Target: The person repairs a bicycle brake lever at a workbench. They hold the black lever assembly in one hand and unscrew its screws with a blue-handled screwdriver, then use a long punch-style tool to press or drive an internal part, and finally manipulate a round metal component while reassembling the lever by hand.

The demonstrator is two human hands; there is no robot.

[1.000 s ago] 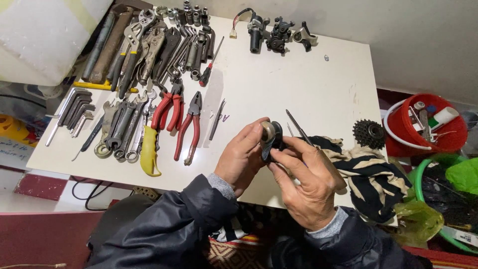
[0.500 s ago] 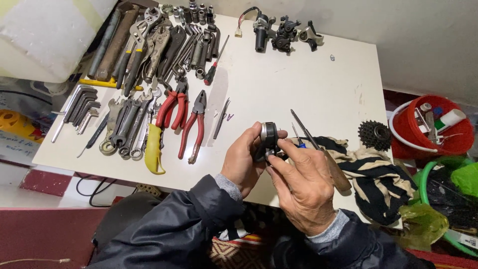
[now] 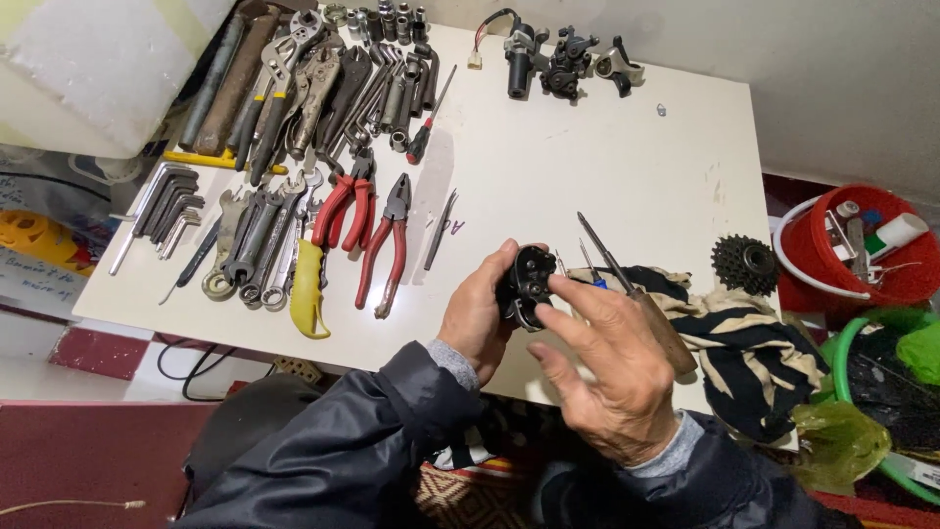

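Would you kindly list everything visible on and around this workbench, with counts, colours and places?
Table: one, white, centre.
Small part: one, black, held in both hands.
Pliers: two, red handles, left of the hands.
Yellow-handled tool: one, beside the pliers.
Wrenches: several, grey, left.
Hex keys: several, dark, far left.
Large tools: a heap, grey, far left corner.
Mechanical parts: a few, black and grey, far edge.
Screwdrivers: two, right of the hands.
Striped cloth: one, black and cream, right.
Sprocket cluster: one, dark, on the cloth.
Bucket: one, red, far right.
Left hand: grips the part.
Right hand: fingers on the part.
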